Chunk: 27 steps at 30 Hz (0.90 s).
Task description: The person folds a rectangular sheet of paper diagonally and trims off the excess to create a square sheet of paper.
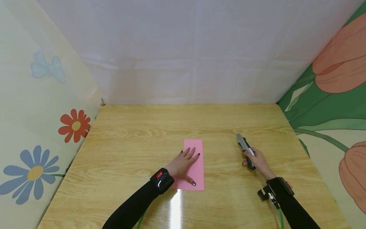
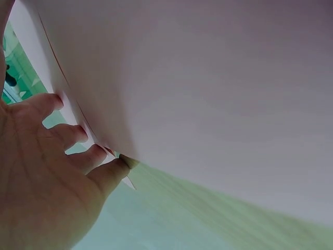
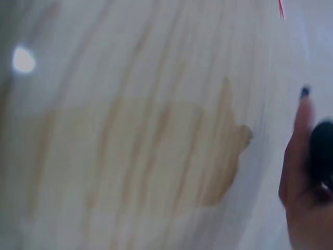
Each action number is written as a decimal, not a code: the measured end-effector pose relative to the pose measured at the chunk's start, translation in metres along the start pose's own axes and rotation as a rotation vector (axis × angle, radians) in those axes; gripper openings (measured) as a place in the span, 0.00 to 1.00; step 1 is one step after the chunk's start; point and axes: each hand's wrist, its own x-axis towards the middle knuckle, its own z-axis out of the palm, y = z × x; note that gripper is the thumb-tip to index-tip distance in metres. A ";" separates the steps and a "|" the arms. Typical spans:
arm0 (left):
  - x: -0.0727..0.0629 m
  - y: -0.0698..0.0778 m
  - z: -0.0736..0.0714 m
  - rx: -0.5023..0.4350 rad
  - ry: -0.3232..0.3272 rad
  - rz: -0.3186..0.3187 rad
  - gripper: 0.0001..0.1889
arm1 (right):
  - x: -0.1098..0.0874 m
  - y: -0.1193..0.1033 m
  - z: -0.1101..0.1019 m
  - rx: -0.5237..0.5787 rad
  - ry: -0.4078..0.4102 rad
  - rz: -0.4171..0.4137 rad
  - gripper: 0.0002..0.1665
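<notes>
A pink sheet of paper [image 1: 197, 173], taller than it is wide, lies on the wooden table. Spread across it is my left hand [image 1: 183, 163], fingers straight and thumb stretched toward its lower edge. From the left wrist camera, the paper [image 2: 208, 94] looks pale and large, and the fingertips of that hand [image 2: 47, 166] lie along its edge. To the right, my right hand [image 1: 258, 160] grips a utility knife [image 1: 245, 147] by its dark handle, front end pointing away and to the left. The right wrist view catches only the knife's dark end [image 3: 322, 156], blurred, beside the thumb.
The wooden table [image 1: 128, 136] runs back to a white cloth [image 1: 183, 63]. Flower-printed cloths hang along the left [image 1: 34, 121] and right [image 1: 328, 127] sides. A green cable [image 1: 281, 218] trails from the right wrist camera.
</notes>
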 end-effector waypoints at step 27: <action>-0.002 -0.001 -0.002 -0.021 0.022 0.010 0.60 | 0.001 0.016 -0.051 -0.540 0.286 -0.024 0.23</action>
